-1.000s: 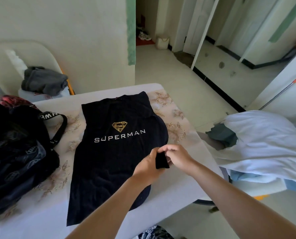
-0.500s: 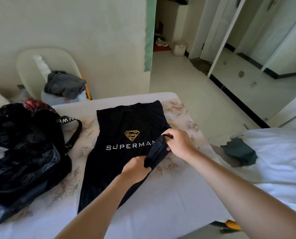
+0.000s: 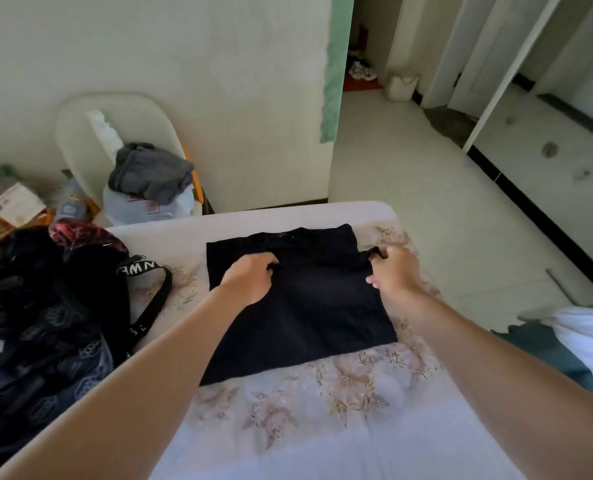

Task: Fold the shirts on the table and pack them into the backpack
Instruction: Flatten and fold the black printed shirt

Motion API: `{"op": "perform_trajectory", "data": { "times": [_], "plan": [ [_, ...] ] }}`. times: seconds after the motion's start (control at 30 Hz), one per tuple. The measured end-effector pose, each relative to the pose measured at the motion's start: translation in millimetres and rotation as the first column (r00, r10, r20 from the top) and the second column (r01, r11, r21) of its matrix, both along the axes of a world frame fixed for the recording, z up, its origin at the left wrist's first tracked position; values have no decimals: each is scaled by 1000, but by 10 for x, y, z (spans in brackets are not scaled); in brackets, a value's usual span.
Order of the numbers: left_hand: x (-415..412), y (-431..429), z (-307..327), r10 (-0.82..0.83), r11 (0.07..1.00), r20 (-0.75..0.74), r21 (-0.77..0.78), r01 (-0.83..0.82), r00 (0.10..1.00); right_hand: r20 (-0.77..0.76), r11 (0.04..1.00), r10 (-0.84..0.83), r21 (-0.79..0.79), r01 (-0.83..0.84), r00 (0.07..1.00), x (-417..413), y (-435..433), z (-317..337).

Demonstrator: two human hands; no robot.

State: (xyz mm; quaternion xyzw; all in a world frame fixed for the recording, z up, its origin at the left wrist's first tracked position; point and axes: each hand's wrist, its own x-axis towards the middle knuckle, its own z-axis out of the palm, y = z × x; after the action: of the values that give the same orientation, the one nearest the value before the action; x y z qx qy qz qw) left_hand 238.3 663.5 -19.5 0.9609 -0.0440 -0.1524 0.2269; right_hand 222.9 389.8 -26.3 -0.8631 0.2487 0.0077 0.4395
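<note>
Shirt [image 3: 305, 317] — seemingly doubled — apart from backpack [image 3: 39, 323]

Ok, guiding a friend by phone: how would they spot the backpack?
On the floral-clothed table, the backpack slumps at the left end, beside the folded black shirt. Unlike that plain shirt, it has a hexagon print and a white-lettered strap.

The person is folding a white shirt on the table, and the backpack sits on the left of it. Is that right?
No, the shirt is black, not white, as the head view shows. It does lie on the table, with the backpack on its left.
</note>
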Motion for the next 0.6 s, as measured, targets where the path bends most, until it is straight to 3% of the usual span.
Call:
{"op": "perform_trajectory", "data": {
  "times": [0.1, 0.23, 0.33, 0.47, 0.53, 0.6],
  "plan": [
    [362, -118, -34, -9, 994, 272, 104, -20, 962, 53, 996, 8, -84, -4, 999, 334, -31, -72],
    [347, -177, -331, 22, 999, 443, 21, -35, 896, -105, 930, 364, -19, -368, 925, 278, 62, -357],
    [40, -69, -710, -116, 993, 314, 27, 113, 942, -276, 761, 569, -180, -623, 775, 20, 91, -710],
    [-417, 192, -1038, -282, 955, 25, 99, 279, 959, -247, 527, 735, -377, -761, 631, -344, 127, -1036],
    [-572, 289, -1126, -302, 942, -1, 151, 299, 953, -302, 391, 793, -413, -822, 529, -509, 148, -1164],
    [-647, 343, -1169, -271, 953, 13, 146, 266, 963, -361, 292, 793, -481, -827, 490, -598, 171, -1233]
  ]
}}
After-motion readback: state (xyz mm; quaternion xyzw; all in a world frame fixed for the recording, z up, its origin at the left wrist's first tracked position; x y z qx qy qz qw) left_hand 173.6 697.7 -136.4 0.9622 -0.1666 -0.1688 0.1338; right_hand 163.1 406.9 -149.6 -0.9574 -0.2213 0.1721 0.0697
